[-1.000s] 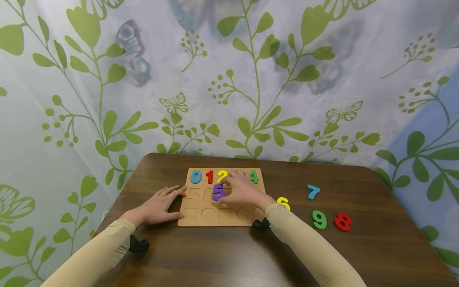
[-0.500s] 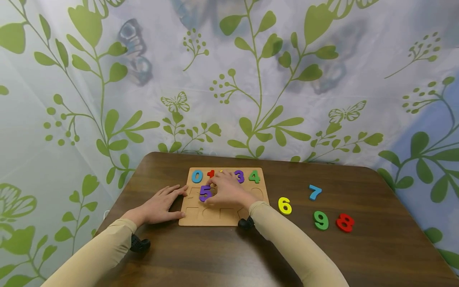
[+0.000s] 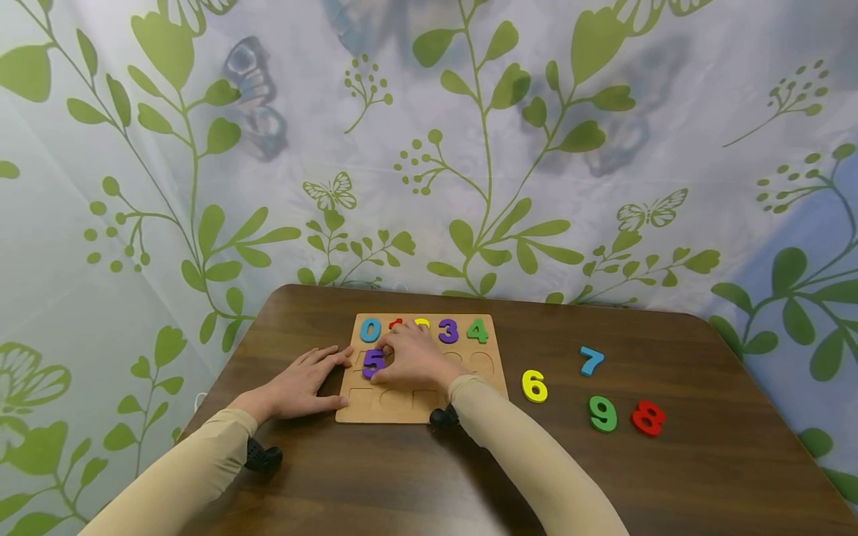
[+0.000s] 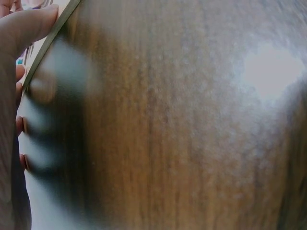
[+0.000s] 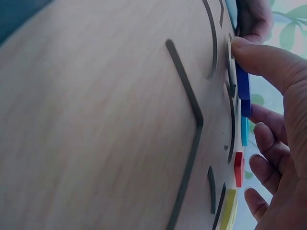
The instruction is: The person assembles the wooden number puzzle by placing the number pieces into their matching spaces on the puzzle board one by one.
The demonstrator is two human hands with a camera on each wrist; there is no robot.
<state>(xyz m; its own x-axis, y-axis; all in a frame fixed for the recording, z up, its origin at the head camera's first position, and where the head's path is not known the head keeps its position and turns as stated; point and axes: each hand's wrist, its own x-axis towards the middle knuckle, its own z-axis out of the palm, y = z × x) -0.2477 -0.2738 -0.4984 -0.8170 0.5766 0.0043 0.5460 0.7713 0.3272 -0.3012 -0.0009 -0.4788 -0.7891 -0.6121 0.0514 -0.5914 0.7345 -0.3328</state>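
Observation:
My right hand (image 3: 417, 356) pinches a purple number 5 (image 3: 372, 363) between thumb and fingers, over the left end of the middle row of a wooden number board (image 3: 362, 413). In the right wrist view the purple 5 (image 5: 243, 81) stands edge-on between thumb and index finger; whether it sits in its recess I cannot tell. My left hand (image 3: 300, 385) lies with fingers extended at the board's left edge, thumb and fingertips touching it. Along the top row are a blue 0 (image 3: 370, 330), a partly hidden red 1 and yellow 2, a purple 3 (image 3: 448, 330) and a green 4 (image 3: 477, 330).
Right of the board, on the brown table (image 3: 469, 476), lie a yellow 6 (image 3: 534, 386), a blue 7 (image 3: 591, 360), a green 9 (image 3: 602, 413) and a red 8 (image 3: 648, 418). A leaf-patterned cloth (image 3: 375, 223) hangs behind the table.
My right hand has carried the purple 5 leftward across the board to the left end of the middle row. The 3 and the 6 have come into fuller view. My left hand stays put.

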